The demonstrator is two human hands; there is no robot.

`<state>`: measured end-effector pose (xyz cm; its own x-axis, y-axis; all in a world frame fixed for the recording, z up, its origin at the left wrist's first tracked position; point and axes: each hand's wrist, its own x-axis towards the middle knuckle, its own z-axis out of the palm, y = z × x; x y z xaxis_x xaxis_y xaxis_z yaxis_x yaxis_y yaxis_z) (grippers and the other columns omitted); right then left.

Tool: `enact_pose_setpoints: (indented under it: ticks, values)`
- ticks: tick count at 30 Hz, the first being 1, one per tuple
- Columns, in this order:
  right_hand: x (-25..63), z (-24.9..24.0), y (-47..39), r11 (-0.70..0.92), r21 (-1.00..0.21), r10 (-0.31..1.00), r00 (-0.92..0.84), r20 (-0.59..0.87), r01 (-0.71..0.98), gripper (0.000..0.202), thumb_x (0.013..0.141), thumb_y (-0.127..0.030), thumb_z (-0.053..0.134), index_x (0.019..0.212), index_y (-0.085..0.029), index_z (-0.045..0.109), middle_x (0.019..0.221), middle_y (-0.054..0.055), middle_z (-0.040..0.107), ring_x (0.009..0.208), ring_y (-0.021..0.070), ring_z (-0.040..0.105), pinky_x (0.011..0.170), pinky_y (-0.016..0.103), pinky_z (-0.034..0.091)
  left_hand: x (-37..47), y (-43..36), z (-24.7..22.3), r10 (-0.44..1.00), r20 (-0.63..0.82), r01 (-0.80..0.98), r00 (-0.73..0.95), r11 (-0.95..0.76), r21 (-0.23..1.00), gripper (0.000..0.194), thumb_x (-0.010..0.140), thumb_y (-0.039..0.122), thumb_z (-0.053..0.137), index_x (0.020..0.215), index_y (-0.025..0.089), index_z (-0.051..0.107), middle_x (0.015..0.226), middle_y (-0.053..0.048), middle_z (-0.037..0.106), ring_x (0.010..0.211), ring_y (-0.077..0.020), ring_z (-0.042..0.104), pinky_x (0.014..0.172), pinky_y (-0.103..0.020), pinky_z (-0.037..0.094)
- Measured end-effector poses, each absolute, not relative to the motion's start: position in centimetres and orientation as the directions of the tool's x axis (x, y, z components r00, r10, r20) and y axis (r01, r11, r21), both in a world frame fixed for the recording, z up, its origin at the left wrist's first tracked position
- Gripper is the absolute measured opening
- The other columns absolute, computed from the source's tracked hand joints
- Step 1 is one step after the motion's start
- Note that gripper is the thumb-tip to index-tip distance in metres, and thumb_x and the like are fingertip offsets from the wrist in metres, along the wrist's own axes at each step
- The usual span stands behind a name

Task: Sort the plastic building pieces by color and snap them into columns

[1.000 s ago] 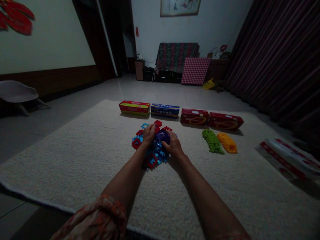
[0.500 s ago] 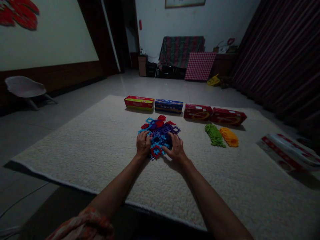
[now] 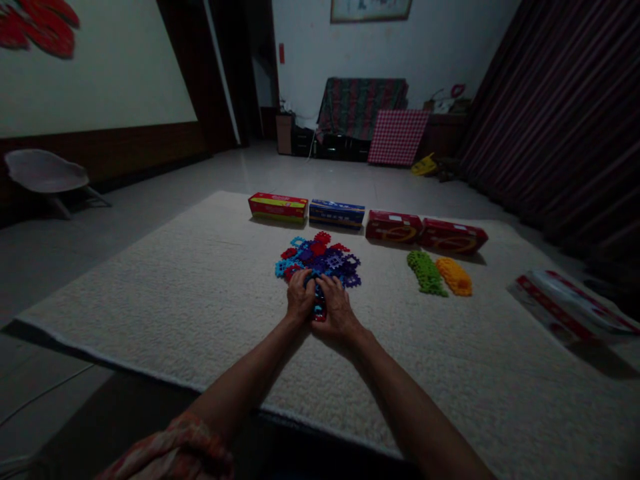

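Note:
A loose pile of red, light blue and purple plastic interlocking building pieces (image 3: 333,261) lies on the cream mat (image 3: 165,293) in front of me. At its near edge, my left hand (image 3: 299,299) and my right hand (image 3: 338,308) are drawn close together with curled fingers. Between them is a small bunch of gathered pieces (image 3: 319,307), blue and red, pressed from both sides. My fingers cover much of this bunch, so how many pieces it holds cannot be seen.
Behind the pile stands a row of boxes: a red-yellow one (image 3: 278,208), a blue one (image 3: 336,214) and two dark red ones (image 3: 393,227). Green pieces (image 3: 427,273) and orange pieces (image 3: 455,277) lie to the right. A white-red package (image 3: 575,307) sits at the far right.
Both hands have moved inward from the sides of the pile and come together at its near edge, squeezing some building pieces between them. The view has shifted slightly.

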<state>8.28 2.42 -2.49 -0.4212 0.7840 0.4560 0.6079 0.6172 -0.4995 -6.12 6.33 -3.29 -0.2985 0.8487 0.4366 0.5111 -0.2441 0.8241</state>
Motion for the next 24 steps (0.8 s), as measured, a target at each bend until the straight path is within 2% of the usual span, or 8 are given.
enact_pose_setpoints:
  ticks: [5, 8, 12, 18, 24]
  values:
    - [8.1, -2.2, 2.7, 0.693, -0.488, 0.715, -0.420, 0.559, 0.531, 0.083, 0.068, -0.018, 0.066, 0.147, -0.020, 0.043, 0.151, 0.017, 0.045, 0.144, 0.0373, 0.034, 0.115, 0.062, 0.035, -6.3, 6.5, -2.2, 0.870, 0.395, 0.510, -0.297, -0.205, 0.835, 0.027, 0.079, 0.011, 0.056, 0.094, 0.021, 0.075, 0.105, -0.006, 0.077, 0.105, -0.0228, 0.069, 0.104, -0.042, 0.051]
    - [8.1, -2.1, 3.2, 0.721, -0.495, 0.686, -0.395, 0.611, 0.486, 0.078, 0.069, -0.019, 0.067, 0.144, -0.021, 0.046, 0.148, 0.016, 0.046, 0.140, 0.0341, 0.041, 0.117, 0.059, 0.035, -6.4, 6.8, -1.5, 0.875, 0.373, 0.500, -0.308, -0.184, 0.846, 0.028, 0.078, 0.009, 0.054, 0.089, 0.022, 0.077, 0.099, -0.004, 0.078, 0.100, -0.0211, 0.071, 0.100, -0.039, 0.053]
    - [8.4, -2.0, 4.5, 0.733, -0.498, 0.667, -0.346, 0.660, 0.463, 0.075, 0.072, -0.023, 0.069, 0.143, -0.021, 0.046, 0.149, 0.016, 0.045, 0.139, 0.0338, 0.042, 0.116, 0.058, 0.038, -6.1, 7.9, -0.1, 0.883, 0.336, 0.480, -0.328, -0.151, 0.864, 0.029, 0.078, 0.009, 0.053, 0.087, 0.020, 0.078, 0.095, -0.004, 0.079, 0.096, -0.0206, 0.072, 0.099, -0.038, 0.054]
    - [8.3, 0.2, 7.4, 0.631, -0.547, 0.749, -0.246, 0.616, 0.550, 0.079, 0.074, -0.022, 0.065, 0.149, -0.020, 0.039, 0.147, 0.016, 0.048, 0.141, 0.0308, 0.043, 0.117, 0.051, 0.039, -5.5, 11.8, 2.6, 0.878, 0.337, 0.474, -0.339, -0.150, 0.868, 0.032, 0.078, 0.010, 0.052, 0.088, 0.020, 0.080, 0.093, -0.003, 0.080, 0.090, -0.0200, 0.073, 0.092, -0.034, 0.056]
    - [9.1, 1.4, 12.0, 0.514, -0.610, 0.817, -0.128, 0.562, 0.603, 0.083, 0.073, -0.027, 0.068, 0.150, -0.019, 0.038, 0.140, 0.016, 0.054, 0.129, 0.0314, 0.052, 0.111, 0.049, 0.044, -4.2, 15.9, 4.0, 0.911, 0.284, 0.526, -0.299, -0.091, 0.845, 0.032, 0.077, 0.010, 0.053, 0.087, 0.021, 0.081, 0.088, -0.002, 0.080, 0.086, -0.0203, 0.073, 0.086, -0.031, 0.056]
